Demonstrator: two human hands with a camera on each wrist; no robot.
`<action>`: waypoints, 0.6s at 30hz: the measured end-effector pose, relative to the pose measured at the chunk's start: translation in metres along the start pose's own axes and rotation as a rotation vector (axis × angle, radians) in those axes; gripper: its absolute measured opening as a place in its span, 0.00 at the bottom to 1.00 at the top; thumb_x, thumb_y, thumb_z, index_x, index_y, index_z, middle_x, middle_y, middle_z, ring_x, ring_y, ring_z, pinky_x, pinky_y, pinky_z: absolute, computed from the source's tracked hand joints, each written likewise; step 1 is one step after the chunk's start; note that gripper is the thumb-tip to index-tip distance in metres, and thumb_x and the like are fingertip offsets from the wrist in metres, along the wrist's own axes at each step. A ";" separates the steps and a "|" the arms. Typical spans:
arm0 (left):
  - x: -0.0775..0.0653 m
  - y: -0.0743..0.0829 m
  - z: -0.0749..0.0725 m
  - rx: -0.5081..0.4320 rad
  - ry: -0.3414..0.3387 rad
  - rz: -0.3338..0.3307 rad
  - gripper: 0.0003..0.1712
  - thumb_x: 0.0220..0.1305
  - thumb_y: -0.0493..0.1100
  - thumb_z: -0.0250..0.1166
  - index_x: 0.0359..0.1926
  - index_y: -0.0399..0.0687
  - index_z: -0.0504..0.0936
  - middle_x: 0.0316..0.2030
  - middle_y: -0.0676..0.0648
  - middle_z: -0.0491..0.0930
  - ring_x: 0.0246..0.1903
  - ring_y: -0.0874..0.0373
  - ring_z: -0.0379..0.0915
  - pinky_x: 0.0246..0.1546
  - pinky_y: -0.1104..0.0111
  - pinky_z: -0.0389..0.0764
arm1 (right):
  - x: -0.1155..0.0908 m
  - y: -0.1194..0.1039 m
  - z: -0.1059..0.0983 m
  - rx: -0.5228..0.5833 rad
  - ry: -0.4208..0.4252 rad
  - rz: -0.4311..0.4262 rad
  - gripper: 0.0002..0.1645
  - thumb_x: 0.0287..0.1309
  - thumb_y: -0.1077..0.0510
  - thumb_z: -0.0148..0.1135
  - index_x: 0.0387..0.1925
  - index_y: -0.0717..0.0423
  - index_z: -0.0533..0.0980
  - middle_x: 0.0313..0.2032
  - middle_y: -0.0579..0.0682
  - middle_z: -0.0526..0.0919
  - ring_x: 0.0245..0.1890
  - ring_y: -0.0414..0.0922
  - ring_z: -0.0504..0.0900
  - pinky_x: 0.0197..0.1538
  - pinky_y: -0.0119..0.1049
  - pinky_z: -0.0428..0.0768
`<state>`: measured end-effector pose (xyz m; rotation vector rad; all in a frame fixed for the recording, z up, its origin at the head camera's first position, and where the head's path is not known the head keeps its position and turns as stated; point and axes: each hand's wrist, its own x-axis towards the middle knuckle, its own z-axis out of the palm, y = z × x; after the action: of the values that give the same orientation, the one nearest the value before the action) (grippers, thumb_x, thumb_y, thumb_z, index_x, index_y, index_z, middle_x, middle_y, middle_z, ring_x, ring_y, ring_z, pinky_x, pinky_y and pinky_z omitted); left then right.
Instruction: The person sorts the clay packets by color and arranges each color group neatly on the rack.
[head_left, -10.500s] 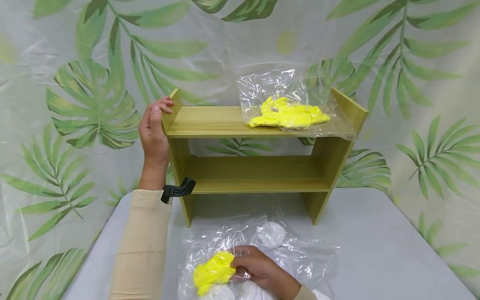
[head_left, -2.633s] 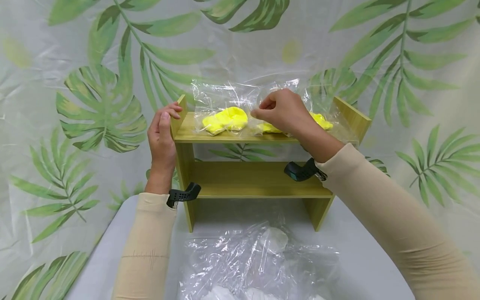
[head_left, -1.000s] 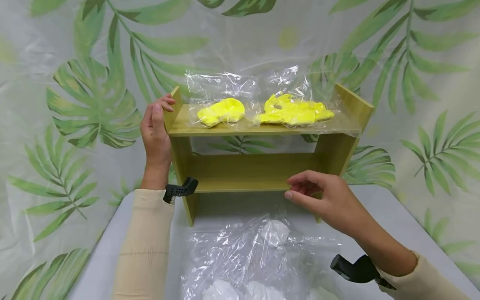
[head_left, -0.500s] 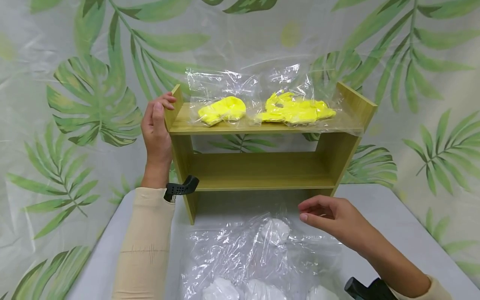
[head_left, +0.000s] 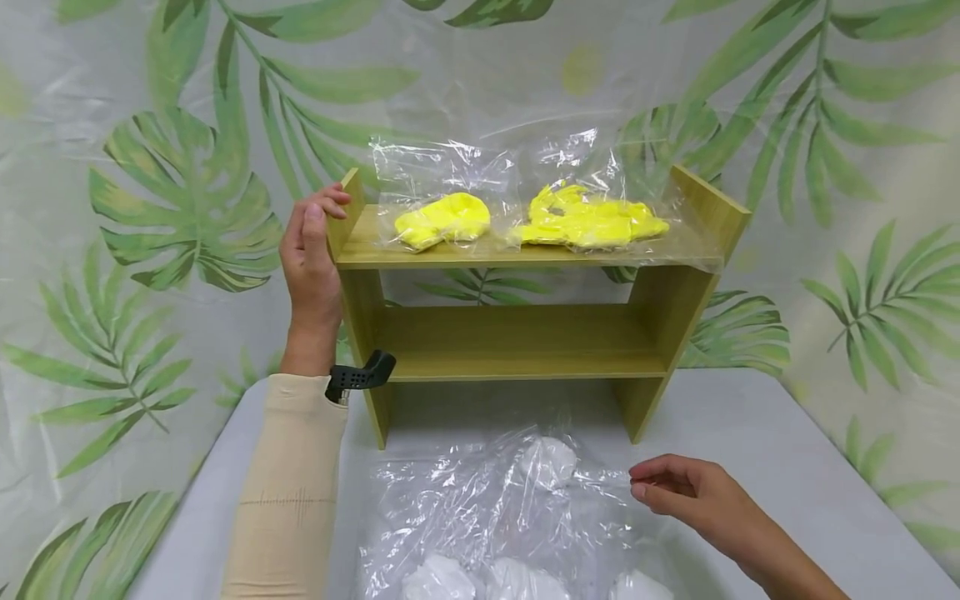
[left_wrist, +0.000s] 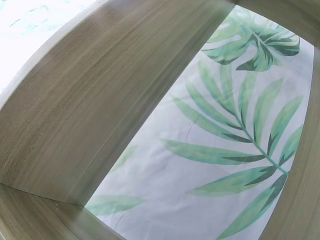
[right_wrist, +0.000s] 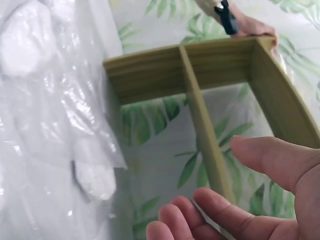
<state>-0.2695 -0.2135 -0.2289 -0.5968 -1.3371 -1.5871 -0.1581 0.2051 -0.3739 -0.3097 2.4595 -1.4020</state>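
Note:
My left hand [head_left: 311, 262] holds the upper left side panel of a small wooden two-tier shelf [head_left: 517, 367], its fingers curled over the edge. On the top board rest two clear plastic bags, one with a smooth yellow lump [head_left: 446, 218] at left, the other with a larger, ragged yellow lump [head_left: 592, 223] at right. My right hand [head_left: 701, 504] hovers over the table at the front right, fingers loosely bent and apart from the thumb, holding nothing. Beside its fingertips lie clear bags [head_left: 480, 517] with several white lumps [head_left: 547, 462]. The right wrist view shows the right thumb [right_wrist: 265, 155] and fingers spread.
The shelf stands on a grey-white table [head_left: 750, 433]. Its lower board [head_left: 517, 337] sits below the bagged yellow lumps. Behind hangs a leaf-patterned cloth [head_left: 480, 75]. In the left wrist view, a wood panel [left_wrist: 85, 100] fills the left side.
My right hand placed the bag with the smooth yellow lump from the table onto the top board's left part, let go, and came down to the front right. The left hand kept its hold.

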 end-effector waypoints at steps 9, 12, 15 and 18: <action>0.000 0.000 -0.001 -0.018 0.002 -0.003 0.16 0.69 0.35 0.43 0.29 0.40 0.76 0.39 0.50 0.80 0.58 0.47 0.69 0.66 0.65 0.61 | -0.012 0.045 0.000 0.014 -0.045 0.066 0.25 0.65 0.52 0.58 0.54 0.69 0.73 0.46 0.57 0.82 0.41 0.45 0.83 0.41 0.32 0.82; 0.000 0.000 -0.001 -0.020 -0.002 -0.005 0.16 0.69 0.35 0.43 0.29 0.41 0.76 0.40 0.50 0.80 0.58 0.47 0.69 0.66 0.65 0.61 | -0.015 0.058 0.000 0.023 -0.036 0.164 0.28 0.65 0.49 0.58 0.54 0.70 0.72 0.46 0.56 0.82 0.42 0.46 0.82 0.43 0.38 0.84; 0.000 0.000 -0.001 -0.022 0.000 -0.011 0.16 0.69 0.35 0.43 0.29 0.40 0.76 0.40 0.49 0.80 0.58 0.47 0.69 0.66 0.65 0.61 | -0.017 0.066 0.004 0.039 0.015 0.344 0.35 0.61 0.41 0.60 0.55 0.68 0.73 0.46 0.54 0.82 0.42 0.48 0.82 0.46 0.45 0.84; 0.000 0.000 0.000 -0.013 0.008 -0.015 0.16 0.69 0.35 0.43 0.29 0.40 0.76 0.40 0.49 0.80 0.59 0.47 0.69 0.66 0.65 0.61 | -0.020 0.074 0.009 0.062 0.080 0.473 0.41 0.56 0.36 0.63 0.56 0.67 0.73 0.45 0.54 0.82 0.40 0.49 0.83 0.45 0.48 0.83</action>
<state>-0.2693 -0.2135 -0.2292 -0.5890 -1.3290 -1.6096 -0.1389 0.2418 -0.4392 0.3303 2.3313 -1.2939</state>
